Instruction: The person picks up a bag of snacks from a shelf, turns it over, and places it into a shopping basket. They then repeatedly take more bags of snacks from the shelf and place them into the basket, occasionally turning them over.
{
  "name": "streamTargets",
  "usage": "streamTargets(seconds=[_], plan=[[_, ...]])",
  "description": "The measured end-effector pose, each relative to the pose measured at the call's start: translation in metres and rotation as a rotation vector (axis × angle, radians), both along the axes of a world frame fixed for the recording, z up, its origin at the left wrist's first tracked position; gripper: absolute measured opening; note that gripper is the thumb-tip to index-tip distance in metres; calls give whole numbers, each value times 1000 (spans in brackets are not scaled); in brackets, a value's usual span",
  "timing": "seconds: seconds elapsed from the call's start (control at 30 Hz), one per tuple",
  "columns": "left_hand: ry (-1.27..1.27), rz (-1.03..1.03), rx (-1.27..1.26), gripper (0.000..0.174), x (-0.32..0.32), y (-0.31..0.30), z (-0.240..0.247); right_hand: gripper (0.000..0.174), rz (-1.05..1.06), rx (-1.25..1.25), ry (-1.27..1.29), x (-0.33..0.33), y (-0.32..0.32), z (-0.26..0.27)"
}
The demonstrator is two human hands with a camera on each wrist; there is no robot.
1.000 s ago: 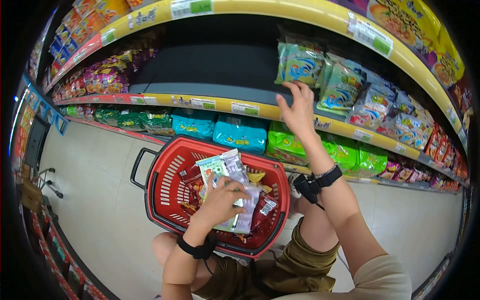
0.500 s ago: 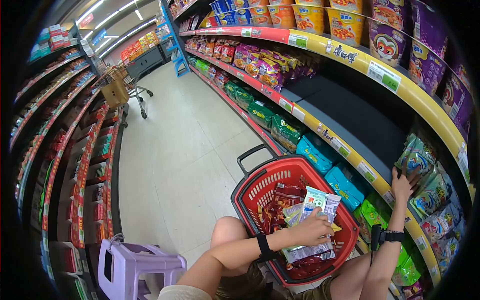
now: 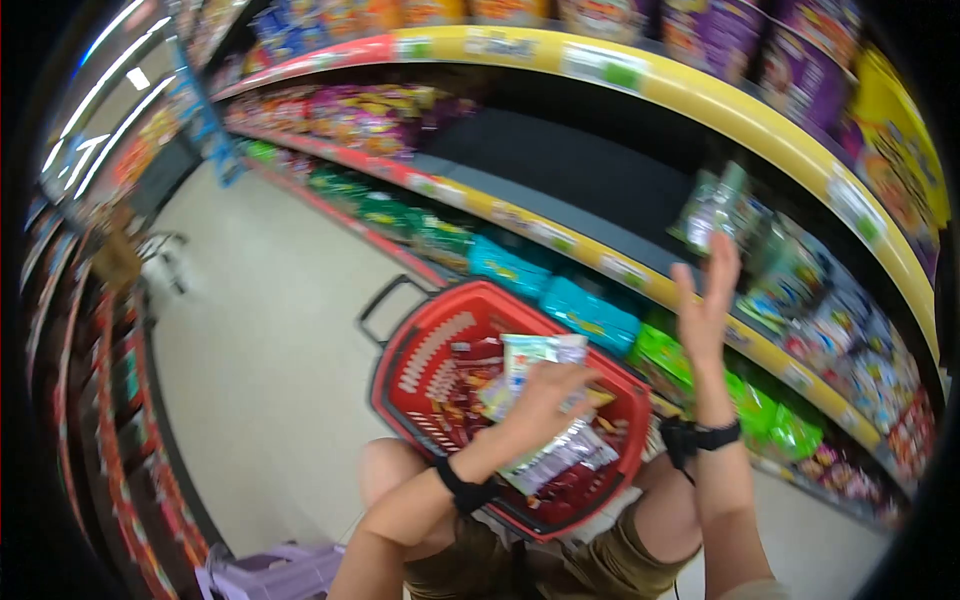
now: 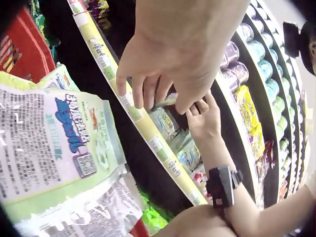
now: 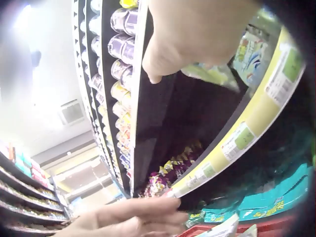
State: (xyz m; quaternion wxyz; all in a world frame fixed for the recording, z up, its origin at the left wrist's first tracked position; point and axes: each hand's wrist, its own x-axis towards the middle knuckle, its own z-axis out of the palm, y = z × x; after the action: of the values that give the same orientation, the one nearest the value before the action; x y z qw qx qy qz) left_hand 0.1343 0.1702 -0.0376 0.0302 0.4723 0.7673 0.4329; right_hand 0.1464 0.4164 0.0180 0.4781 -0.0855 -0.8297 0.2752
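Note:
My left hand (image 3: 545,400) hovers over the red shopping basket (image 3: 408,335), fingers loosely bent and holding nothing. Beneath it lie pale green and white snack packets (image 3: 545,348), on top of dark red packets (image 3: 478,352). The left wrist view shows a pale green packet (image 4: 49,148) with printed text, beside the hand. At the shelf, my right hand (image 3: 708,310) is raised with fingers extended. Its fingertips overlap a standing green packet (image 3: 705,205) at the front end of a packet row. In the right wrist view, a green packet (image 5: 212,76) shows partly hidden behind that hand.
The dark shelf board (image 3: 560,165) runs left of the green packets. Blue bags (image 3: 590,312) and bright green bags (image 3: 665,360) fill the lower shelf beside the basket. Noodle cups (image 3: 710,40) stand above. A lilac stool (image 3: 275,572) and a trolley (image 3: 165,255) are at left.
The view swung left to the aisle, then partly back right. My right hand's fingers, earlier against the green packets, now point upward in front of them. My left hand stays over the basket.

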Motion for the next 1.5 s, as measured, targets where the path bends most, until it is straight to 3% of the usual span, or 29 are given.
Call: streamTargets(seconds=[0.07,0.13,0.2,0.27,0.37,0.47,0.6,0.8,1.23,1.5], plan=[[-177,44,130,43,-5,7,1,58,359,-284,113,14,-20,10],[-573,-3,289,54,-13,9,6,54,743,-691,195,23,-38,12],[-950,-102,550,50,-32,8,-2,44,932,-994,159,30,-59,11],[-1312,-128,867,46,-28,1,33,37,985,-1160,35,34,-74,3],[-1132,102,804,43,-41,-14,37,30,932,-1145,-142,33,-88,-3],[-1094,133,853,46,-41,-19,41,28,883,-1202,-67,31,-102,-3],[-1048,143,860,47,-39,-18,41,23,841,-1268,-196,31,-96,-3],[-1131,177,826,39,-40,-20,45,13,834,-1185,-148,33,-95,-2],[-1183,162,806,38,-39,-20,45,15,907,-1199,-109,36,-96,0],[-1251,149,772,37,-39,-21,44,18,866,-1213,-225,37,-88,-1]])
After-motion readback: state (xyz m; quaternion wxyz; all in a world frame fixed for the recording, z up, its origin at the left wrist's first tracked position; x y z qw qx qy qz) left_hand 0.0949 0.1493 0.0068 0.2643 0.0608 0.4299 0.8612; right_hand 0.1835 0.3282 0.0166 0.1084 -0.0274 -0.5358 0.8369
